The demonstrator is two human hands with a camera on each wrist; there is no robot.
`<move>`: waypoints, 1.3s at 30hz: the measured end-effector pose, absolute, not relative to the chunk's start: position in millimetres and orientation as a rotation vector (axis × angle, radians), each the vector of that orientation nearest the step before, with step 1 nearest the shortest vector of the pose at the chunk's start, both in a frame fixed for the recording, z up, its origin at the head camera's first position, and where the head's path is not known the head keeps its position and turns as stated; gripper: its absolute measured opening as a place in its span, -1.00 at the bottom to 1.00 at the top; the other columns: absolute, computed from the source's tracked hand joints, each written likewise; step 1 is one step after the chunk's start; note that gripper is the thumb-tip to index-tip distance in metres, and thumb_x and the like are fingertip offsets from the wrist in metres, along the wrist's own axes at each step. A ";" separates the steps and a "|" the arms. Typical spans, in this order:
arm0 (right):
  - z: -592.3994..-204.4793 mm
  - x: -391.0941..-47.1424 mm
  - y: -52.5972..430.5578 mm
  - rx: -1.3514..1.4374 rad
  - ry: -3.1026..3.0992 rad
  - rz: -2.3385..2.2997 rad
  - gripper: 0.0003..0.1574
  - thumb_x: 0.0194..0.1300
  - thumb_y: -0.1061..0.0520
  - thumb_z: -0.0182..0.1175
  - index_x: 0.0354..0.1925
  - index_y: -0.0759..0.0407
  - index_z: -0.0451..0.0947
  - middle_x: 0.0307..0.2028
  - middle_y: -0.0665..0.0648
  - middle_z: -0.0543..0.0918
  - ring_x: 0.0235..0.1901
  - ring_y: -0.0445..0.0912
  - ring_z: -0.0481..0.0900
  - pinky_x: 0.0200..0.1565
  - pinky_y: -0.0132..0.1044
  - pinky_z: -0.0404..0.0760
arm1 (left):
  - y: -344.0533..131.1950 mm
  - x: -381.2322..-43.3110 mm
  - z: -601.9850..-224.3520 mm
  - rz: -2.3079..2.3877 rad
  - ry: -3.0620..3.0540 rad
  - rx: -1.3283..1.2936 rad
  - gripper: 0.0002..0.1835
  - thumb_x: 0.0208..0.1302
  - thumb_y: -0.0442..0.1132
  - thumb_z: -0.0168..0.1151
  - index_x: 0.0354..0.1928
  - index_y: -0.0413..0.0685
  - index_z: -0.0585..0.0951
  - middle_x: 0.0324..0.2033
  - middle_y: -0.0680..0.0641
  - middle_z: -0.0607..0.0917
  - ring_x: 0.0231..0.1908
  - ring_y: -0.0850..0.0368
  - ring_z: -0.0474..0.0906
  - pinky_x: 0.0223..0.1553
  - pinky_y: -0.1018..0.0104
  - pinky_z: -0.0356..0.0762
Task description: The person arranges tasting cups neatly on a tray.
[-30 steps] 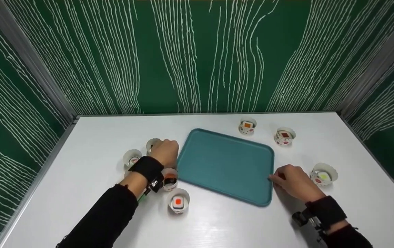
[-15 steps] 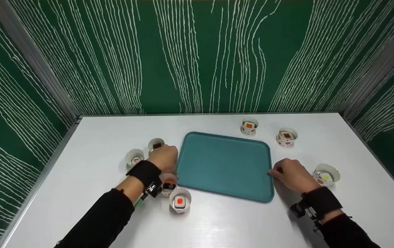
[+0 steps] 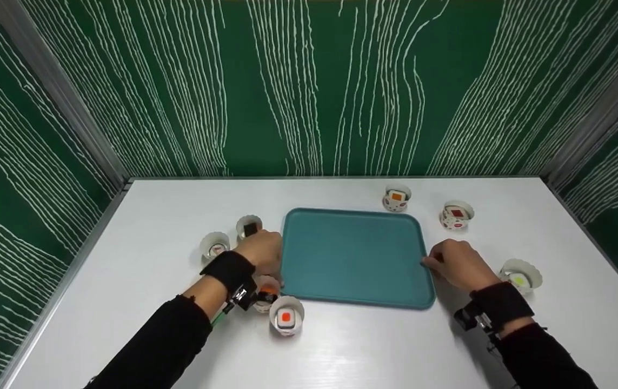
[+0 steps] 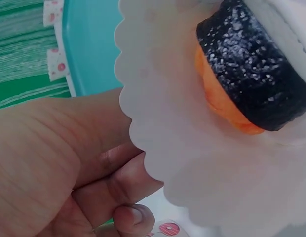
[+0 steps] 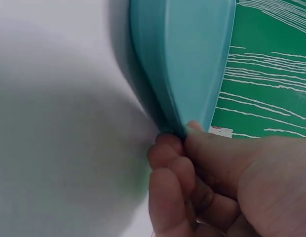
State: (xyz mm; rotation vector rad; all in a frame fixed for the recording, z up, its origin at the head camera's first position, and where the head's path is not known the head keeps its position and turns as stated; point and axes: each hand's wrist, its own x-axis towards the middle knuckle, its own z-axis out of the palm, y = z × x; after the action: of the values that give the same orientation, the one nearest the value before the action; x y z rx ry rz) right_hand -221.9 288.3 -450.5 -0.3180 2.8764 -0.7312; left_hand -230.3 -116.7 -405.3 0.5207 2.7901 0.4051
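Note:
A teal rectangular tray (image 3: 357, 256) lies on the white table between both hands. My right hand (image 3: 460, 265) pinches its right edge, with thumb on top and curled fingers below in the right wrist view. At the opposite edge, my left hand (image 3: 261, 251) grips the tray, its fingertips partly hidden behind a scalloped paper cup (image 4: 153, 98). Inside that cup sits a toy sushi piece (image 4: 251, 69), orange with a black band. Just in front stands another cup (image 3: 287, 330) holding a white sushi piece with an orange-red centre (image 3: 286, 317).
Behind the left hand are two more sushi cups, one with a black-topped piece (image 3: 250, 229), the other with a round pale piece (image 3: 217, 249). Cups stand at the back (image 3: 397, 205), back right (image 3: 456, 222) and right (image 3: 527, 270). Green walls with white streaks enclose the table (image 3: 341, 356).
The tray has turned on the table, its right end swinging away from me and its left end slightly toward me, so it lies straighter. Both hands moved with it.

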 end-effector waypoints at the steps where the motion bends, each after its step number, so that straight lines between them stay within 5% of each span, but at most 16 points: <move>1: -450.3 -222.4 288.2 -0.317 2.875 -0.729 -0.67 0.52 0.14 0.31 -0.43 0.23 0.69 -0.56 0.04 0.60 -0.52 -0.12 0.49 -0.42 -0.24 0.46 | -116.9 -230.1 -405.4 0.411 2.783 0.523 -0.68 -0.09 -0.29 0.78 -0.50 -0.15 0.70 -0.56 -0.01 0.62 -0.46 0.09 0.45 -0.26 0.18 0.62; 10: -452.5 -221.2 290.2 -0.388 2.933 -0.715 -0.69 0.48 0.17 0.35 -0.45 0.21 0.66 -0.57 0.00 0.53 -0.53 -0.14 0.43 -0.43 -0.29 0.39 | -120.3 -226.8 -407.9 0.456 2.724 0.581 -0.55 -0.10 -0.23 0.81 -0.63 0.00 0.56 -0.66 0.12 0.39 -0.49 0.13 0.35 -0.34 0.26 0.45; 17: -452.9 -217.9 289.9 -0.411 2.942 -0.697 -0.70 0.48 0.16 0.36 -0.45 0.22 0.66 -0.57 -0.01 0.50 -0.52 -0.15 0.41 -0.43 -0.32 0.35 | -120.9 -222.2 -412.2 0.473 2.649 0.572 -0.33 -0.03 -0.23 0.78 -0.86 0.09 0.35 -0.83 0.18 0.20 -0.64 0.18 0.14 -0.58 0.34 0.12; 25: -452.3 -212.3 289.0 -0.411 2.919 -0.687 -0.72 0.49 0.15 0.34 -0.41 0.22 0.69 -0.57 -0.01 0.53 -0.51 -0.14 0.42 -0.43 -0.32 0.38 | -123.0 -213.5 -412.8 0.485 2.648 0.614 -0.51 -0.07 -0.28 0.77 -0.83 -0.01 0.56 -0.84 0.18 0.40 -0.65 0.19 0.26 -0.60 0.36 0.21; 39: -453.6 -193.9 289.6 -0.437 2.936 -0.693 -0.61 0.51 0.13 0.33 -0.51 0.13 0.59 -0.61 -0.05 0.45 -0.56 -0.18 0.38 -0.47 -0.36 0.33 | -128.1 -206.7 -413.2 0.492 2.585 0.634 -0.35 -0.01 -0.22 0.76 -0.91 0.09 0.40 -0.88 0.20 0.28 -0.68 0.24 0.14 -0.60 0.38 0.09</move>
State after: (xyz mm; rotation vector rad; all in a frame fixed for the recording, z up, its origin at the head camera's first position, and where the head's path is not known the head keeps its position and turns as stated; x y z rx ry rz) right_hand -193.9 289.6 -453.6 -0.4369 2.9357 -0.6934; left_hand -206.7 -128.1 -413.2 0.6340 2.5848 0.4918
